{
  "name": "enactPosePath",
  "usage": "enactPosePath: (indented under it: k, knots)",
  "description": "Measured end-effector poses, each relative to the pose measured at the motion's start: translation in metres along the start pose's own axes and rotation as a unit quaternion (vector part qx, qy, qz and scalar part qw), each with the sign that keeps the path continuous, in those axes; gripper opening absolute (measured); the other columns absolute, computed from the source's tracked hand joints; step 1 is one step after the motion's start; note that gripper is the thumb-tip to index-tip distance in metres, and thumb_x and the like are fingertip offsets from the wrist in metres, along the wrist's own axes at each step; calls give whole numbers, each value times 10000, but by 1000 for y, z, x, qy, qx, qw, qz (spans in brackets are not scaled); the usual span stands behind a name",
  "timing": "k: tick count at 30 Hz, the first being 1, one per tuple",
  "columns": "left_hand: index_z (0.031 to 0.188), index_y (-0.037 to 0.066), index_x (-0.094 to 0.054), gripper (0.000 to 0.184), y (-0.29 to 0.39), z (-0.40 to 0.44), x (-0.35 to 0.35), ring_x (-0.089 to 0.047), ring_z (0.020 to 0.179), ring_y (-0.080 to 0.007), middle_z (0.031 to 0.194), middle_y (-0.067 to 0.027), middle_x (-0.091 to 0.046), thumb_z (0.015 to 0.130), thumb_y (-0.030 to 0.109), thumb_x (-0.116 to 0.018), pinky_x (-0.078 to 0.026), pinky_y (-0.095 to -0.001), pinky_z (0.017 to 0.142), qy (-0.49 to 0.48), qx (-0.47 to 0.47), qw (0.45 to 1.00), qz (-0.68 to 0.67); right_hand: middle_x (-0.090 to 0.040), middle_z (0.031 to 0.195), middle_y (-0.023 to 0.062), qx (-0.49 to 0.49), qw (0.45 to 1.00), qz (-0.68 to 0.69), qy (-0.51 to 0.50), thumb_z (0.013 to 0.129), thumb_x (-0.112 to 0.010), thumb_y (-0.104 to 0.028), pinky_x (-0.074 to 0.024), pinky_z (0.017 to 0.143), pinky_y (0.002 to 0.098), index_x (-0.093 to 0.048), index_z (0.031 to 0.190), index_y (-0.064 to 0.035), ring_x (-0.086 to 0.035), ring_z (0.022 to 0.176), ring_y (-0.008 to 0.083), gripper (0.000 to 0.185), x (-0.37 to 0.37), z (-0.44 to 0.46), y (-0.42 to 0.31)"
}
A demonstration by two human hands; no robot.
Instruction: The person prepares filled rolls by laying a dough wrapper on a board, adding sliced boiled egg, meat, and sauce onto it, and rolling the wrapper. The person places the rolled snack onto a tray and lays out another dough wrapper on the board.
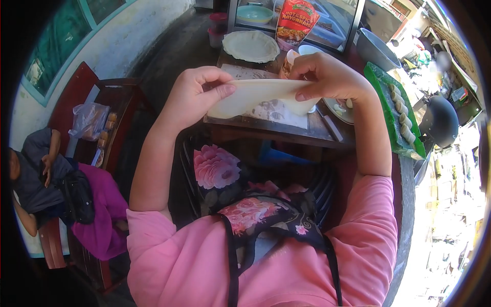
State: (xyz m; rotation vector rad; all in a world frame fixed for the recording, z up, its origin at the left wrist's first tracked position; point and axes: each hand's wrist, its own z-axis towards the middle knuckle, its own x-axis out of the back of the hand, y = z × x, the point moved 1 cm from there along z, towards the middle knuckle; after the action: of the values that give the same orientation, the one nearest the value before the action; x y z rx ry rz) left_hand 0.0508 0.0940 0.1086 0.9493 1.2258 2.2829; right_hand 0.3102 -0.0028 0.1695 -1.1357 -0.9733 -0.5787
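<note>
A thin, pale wrapper sheet (261,94) is stretched between my two hands above the small wooden table. My left hand (197,94) pinches its left end between thumb and fingers. At the other end, my right hand (335,77) grips the upper corner the same way. Below the sheet lies a whitish, stained board or paper (281,116). A knife (331,127) rests to the right, beside a plate (346,117) with small pale pieces, partly covered by my right arm. Behind my hands sits a round stack of wrappers (250,46).
A red pouch of hot and spicy mayonnaise (295,23) stands before a glass case. On the right, a green-lined tray (376,87) holds several rolls, near a grey basin (377,48). A person (43,169) sits on a bench at left, near bagged food (89,122).
</note>
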Motion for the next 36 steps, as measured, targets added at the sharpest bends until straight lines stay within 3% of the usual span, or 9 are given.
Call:
enactPosePath:
  k: [6,10,14,17,20,22,30,33,36]
  knots:
    - [929,0,-664,144,-4,32,22,-564,762,-66,814,8,-635,895,135,-628,-457,-232,726,-13,6,999,50,-605,725,16,-140,989,42,27,759,-725,-69,-430,609,259,-680,858,13,-541,671,97,136,11,8,8]
    - [921,11,-656,151,-30,62,24,-561,754,-71,814,10,-637,904,154,-613,-457,-238,710,-8,8,995,103,-611,705,19,-117,985,115,59,792,-725,-146,-432,542,234,-688,901,-4,-535,598,74,183,-2,30,75]
    - [908,-5,-657,151,-31,82,24,-597,732,-111,781,-43,-653,873,139,-631,-468,-270,691,35,-33,990,136,-605,679,26,-150,953,-5,263,811,-722,-173,-449,538,241,-686,913,9,-557,596,73,212,-2,33,59]
    - [914,0,-652,128,-31,76,18,-581,723,-131,792,-50,-631,866,116,-625,-455,-274,679,36,-69,977,199,-620,675,47,-184,950,76,240,797,-727,-155,-456,542,259,-695,924,-14,-561,580,95,192,-15,28,69]
    - [893,-7,-650,111,-69,48,-6,-616,749,-247,807,-114,-611,809,63,-639,-461,-321,675,23,-101,962,251,-641,708,83,-52,965,-24,256,764,-728,-116,-475,568,290,-700,915,-38,-591,592,142,173,-68,17,93]
    - [863,17,-660,102,-104,16,-26,-617,804,-305,835,-116,-630,773,66,-661,-474,-374,692,15,-132,950,282,-643,773,111,-70,969,-31,234,748,-692,-121,-514,652,343,-698,851,-59,-645,703,264,120,-113,2,99]
    - [855,41,-635,116,-124,-36,-55,-603,821,-284,853,-75,-629,747,82,-650,-457,-383,733,87,-178,923,329,-628,868,98,-15,958,-82,274,771,-638,-80,-513,652,389,-670,924,-72,-634,745,315,156,-181,-31,88]
    - [894,39,-641,149,-117,-27,-54,-606,831,-292,862,-87,-632,760,103,-660,-467,-380,740,105,-150,936,302,-637,849,115,-74,967,58,239,782,-630,-90,-512,661,400,-670,904,-62,-634,736,323,132,-164,-27,79]
    - [950,39,-641,185,-139,-4,-47,-609,853,-296,881,-98,-637,780,111,-660,-478,-379,742,152,-99,930,321,-654,836,143,-105,933,-23,342,768,-634,-89,-515,681,418,-677,913,-66,-648,754,330,153,-162,-2,116]
